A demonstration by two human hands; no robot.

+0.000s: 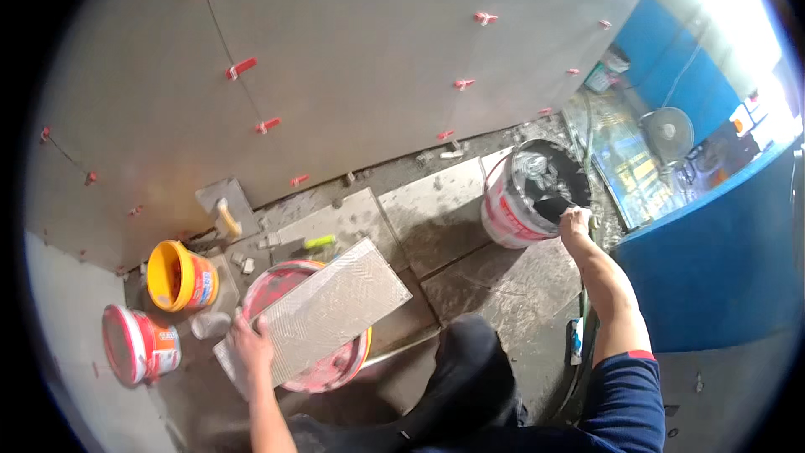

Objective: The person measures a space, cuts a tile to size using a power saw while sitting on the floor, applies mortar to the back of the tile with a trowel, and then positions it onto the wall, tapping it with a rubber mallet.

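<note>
A rectangular tile with a ridged, light-grey back lies slanted across a round red and yellow tub. My left hand is closed on the tile's left end. Out to the right, my right hand is at the near rim of a white and red bucket, its fingers wrapped round a handle they mostly hide. The dark blade of this trowel dips into the bucket, beside wet grey mortar.
A notched trowel leans by the tiled wall, which carries red levelling wedges. A yellow bucket and a red-lidded pail stand left. A fan stands beyond the blue partition. A hose runs along the right.
</note>
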